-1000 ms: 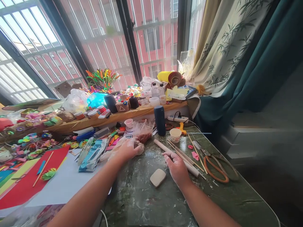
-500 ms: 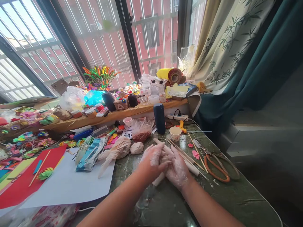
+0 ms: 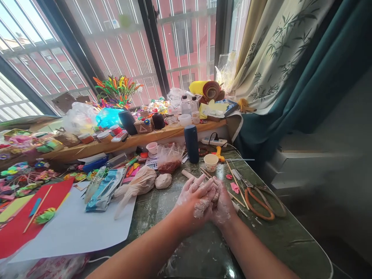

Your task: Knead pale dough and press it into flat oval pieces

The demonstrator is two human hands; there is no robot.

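Pressed together over the dark table, my left hand (image 3: 188, 199) and my right hand (image 3: 225, 207) both close round a lump of pale clay (image 3: 201, 209). Bits of it show between the palms and fingers; the rest is hidden. White residue coats the fingers. Behind them lies a pale rolling pin (image 3: 187, 174), mostly covered by my hands. A rounded ball of clay (image 3: 163, 181) sits to the left, beside a bag of pale material (image 3: 142, 180).
Scissors with orange handles (image 3: 258, 203), thin sticks (image 3: 236, 182) and pink scraps (image 3: 235, 188) lie at right. A paper cup (image 3: 210, 162) and dark blue cylinder (image 3: 192, 144) stand behind. White paper (image 3: 95, 228) and a blue packet (image 3: 104, 190) are at left.
My hands have pressed closer together, and the left now lies over the right. The pale roll that stuck out below them is now squeezed between the palms. The view has shifted slightly.
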